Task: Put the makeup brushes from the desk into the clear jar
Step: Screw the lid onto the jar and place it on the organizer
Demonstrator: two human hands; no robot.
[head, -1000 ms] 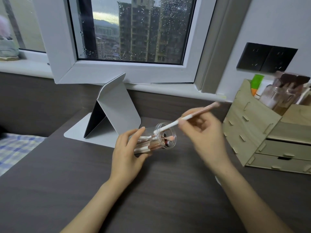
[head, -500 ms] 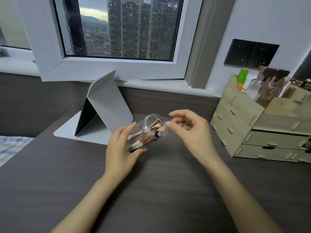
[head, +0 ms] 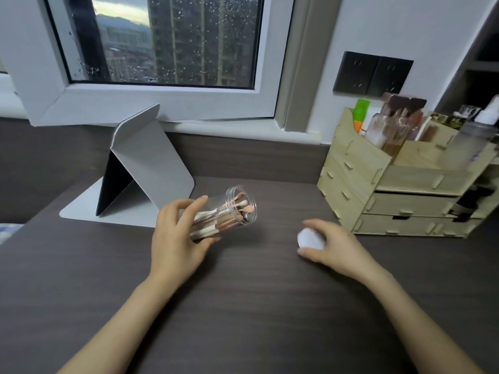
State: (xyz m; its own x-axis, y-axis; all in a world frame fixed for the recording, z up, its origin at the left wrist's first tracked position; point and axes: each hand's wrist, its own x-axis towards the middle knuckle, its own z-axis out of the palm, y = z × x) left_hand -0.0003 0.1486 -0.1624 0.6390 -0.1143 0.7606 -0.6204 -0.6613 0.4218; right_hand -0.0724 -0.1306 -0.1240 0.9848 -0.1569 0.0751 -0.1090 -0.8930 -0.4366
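My left hand (head: 176, 238) grips the clear jar (head: 229, 211), tilted with its mouth up and to the right above the dark desk (head: 243, 306). Several pink and white makeup brushes (head: 216, 222) lie inside it, tips near the mouth. My right hand (head: 334, 247) rests on the desk to the right, fingers curled around a small white round object (head: 309, 238), possibly the jar's lid. No loose brushes show on the desk.
A grey folded stand with a dark tablet (head: 140, 168) sits at the back left. A wooden drawer organizer (head: 399, 195) holding bottles and brushes stands at the right. A window (head: 175, 39) and wall sockets (head: 372, 74) are behind.
The brush my right hand held went into the jar. That hand then moved down and right to the desk and closed on the white object. The jar stayed in my left hand.
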